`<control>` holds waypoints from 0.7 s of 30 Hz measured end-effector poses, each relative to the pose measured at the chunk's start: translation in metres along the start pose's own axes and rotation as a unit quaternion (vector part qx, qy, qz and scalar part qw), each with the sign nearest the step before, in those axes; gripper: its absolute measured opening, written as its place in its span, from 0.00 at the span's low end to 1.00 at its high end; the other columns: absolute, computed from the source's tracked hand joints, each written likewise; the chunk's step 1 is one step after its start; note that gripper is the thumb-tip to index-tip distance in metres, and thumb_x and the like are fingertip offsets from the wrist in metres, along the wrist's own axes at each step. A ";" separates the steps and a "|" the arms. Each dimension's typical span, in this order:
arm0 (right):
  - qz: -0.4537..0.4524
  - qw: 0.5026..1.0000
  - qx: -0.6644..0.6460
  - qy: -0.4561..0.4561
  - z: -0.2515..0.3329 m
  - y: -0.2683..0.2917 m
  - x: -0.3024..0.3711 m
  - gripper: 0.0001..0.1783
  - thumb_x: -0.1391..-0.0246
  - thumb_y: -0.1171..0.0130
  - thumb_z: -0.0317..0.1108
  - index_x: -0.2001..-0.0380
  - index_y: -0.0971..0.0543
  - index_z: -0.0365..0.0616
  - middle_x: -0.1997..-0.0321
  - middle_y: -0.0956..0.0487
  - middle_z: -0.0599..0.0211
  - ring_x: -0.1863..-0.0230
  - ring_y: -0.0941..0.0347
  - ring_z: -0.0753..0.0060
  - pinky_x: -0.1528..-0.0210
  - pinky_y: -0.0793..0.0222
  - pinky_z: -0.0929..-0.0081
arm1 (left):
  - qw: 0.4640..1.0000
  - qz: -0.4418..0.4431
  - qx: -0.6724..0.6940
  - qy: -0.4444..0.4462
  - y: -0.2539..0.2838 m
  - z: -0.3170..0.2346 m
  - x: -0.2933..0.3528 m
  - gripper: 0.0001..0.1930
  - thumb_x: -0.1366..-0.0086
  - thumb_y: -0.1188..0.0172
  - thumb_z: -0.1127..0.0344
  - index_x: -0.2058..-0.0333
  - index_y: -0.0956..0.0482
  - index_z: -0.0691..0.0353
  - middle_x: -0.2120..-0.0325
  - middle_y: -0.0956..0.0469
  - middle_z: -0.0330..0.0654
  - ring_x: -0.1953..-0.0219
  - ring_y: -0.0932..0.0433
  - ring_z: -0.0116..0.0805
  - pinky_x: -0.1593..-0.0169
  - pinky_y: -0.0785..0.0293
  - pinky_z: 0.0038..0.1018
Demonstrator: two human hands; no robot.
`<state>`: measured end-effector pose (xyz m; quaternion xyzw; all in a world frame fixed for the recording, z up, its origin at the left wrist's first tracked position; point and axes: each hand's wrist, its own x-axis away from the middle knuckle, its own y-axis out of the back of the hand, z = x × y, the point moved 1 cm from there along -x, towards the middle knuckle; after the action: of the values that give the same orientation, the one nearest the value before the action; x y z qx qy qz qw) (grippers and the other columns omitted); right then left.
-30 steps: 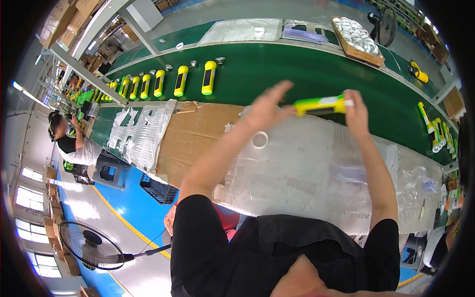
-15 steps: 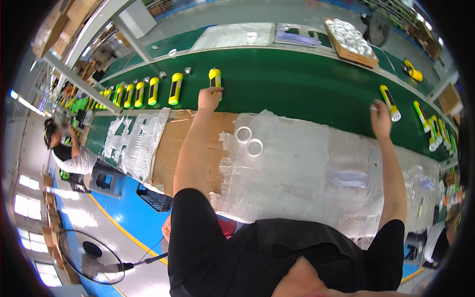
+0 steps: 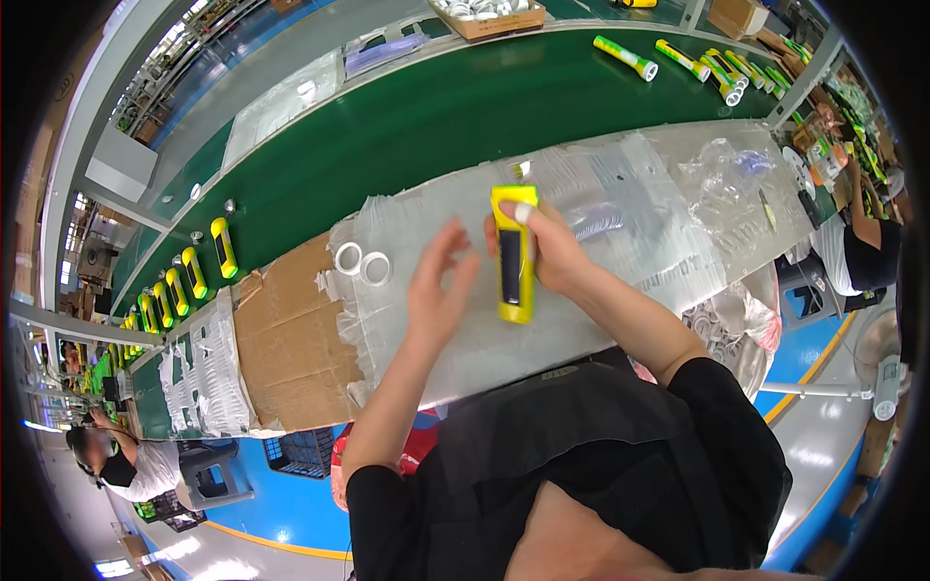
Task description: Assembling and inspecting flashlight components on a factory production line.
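A yellow flashlight [image 3: 514,257] with a dark panel along its body stands out over the plastic-covered bench. My right hand [image 3: 554,247] is closed around its upper part from the right, thumb across the front; the thumb tip has a white covering. Just left of it, my left hand [image 3: 441,286] is raised, fingers apart and slightly blurred, holding nothing. Two white rings [image 3: 375,269] lie side by side on the bench, left of that hand.
Yellow-green flashlights [image 3: 224,248] line the green belt [image 3: 417,121] at left, with small silver parts beside them. More flashlights [image 3: 625,58] lie far right. A carton of white parts [image 3: 489,21] sits beyond the belt. Crumpled clear plastic [image 3: 722,169] lies on the right of the bench.
My left hand has left the flashlight it gripped at the belt and come back over the bench, empty. My right hand, empty before, has moved inward and now holds a flashlight. The view has turned.
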<state>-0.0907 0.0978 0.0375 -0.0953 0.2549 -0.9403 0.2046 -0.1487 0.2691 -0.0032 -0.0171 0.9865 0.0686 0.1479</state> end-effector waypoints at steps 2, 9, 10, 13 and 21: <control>0.046 0.997 0.042 -0.040 0.000 -0.004 0.028 0.22 0.43 0.44 0.52 0.59 0.29 0.45 0.71 0.24 0.61 0.72 0.27 0.69 0.68 0.30 0.71 | 0.999 -0.017 0.031 -0.035 -0.006 -0.016 -0.013 0.25 0.31 0.46 0.65 0.37 0.37 0.61 0.43 0.31 0.51 0.41 0.31 0.39 0.44 0.31 0.32; 0.286 0.948 0.081 -0.111 0.003 -0.013 0.072 0.26 0.40 0.44 0.52 0.52 0.34 0.41 0.67 0.24 0.60 0.69 0.25 0.70 0.63 0.29 0.72 | 0.985 0.118 0.095 -0.087 -0.016 -0.043 -0.015 0.23 0.25 0.61 0.52 0.50 0.25 0.65 0.57 0.26 0.44 0.57 0.27 0.31 0.52 0.32 0.26; 0.264 0.954 0.104 -0.092 0.003 -0.014 0.073 0.26 0.40 0.44 0.50 0.51 0.34 0.40 0.66 0.24 0.61 0.68 0.24 0.71 0.60 0.28 0.72 | 0.988 0.067 0.056 -0.128 -0.018 -0.046 -0.013 0.24 0.24 0.63 0.52 0.60 0.22 0.66 0.63 0.27 0.43 0.62 0.28 0.30 0.56 0.32 0.25; 0.211 0.965 0.134 -0.076 0.002 -0.015 0.074 0.26 0.38 0.45 0.46 0.46 0.35 0.39 0.60 0.24 0.63 0.64 0.24 0.72 0.55 0.27 0.71 | 0.987 0.030 0.036 -0.155 -0.017 -0.061 0.004 0.24 0.24 0.64 0.53 0.61 0.23 0.65 0.65 0.27 0.42 0.63 0.28 0.30 0.57 0.32 0.25; 0.104 0.992 0.063 -0.040 -0.012 -0.010 0.077 0.22 0.35 0.49 0.43 0.44 0.36 0.44 0.58 0.27 0.63 0.67 0.26 0.73 0.63 0.29 0.73 | 0.949 0.063 -0.154 -0.269 -0.034 -0.056 0.013 0.22 0.27 0.62 0.55 0.51 0.24 0.64 0.50 0.25 0.49 0.44 0.31 0.50 0.41 0.38 0.40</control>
<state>-0.1664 0.0780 0.0378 -0.0929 0.1951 -0.9236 0.3167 -0.1751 0.2272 0.0414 0.0418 0.8865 0.2305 0.3990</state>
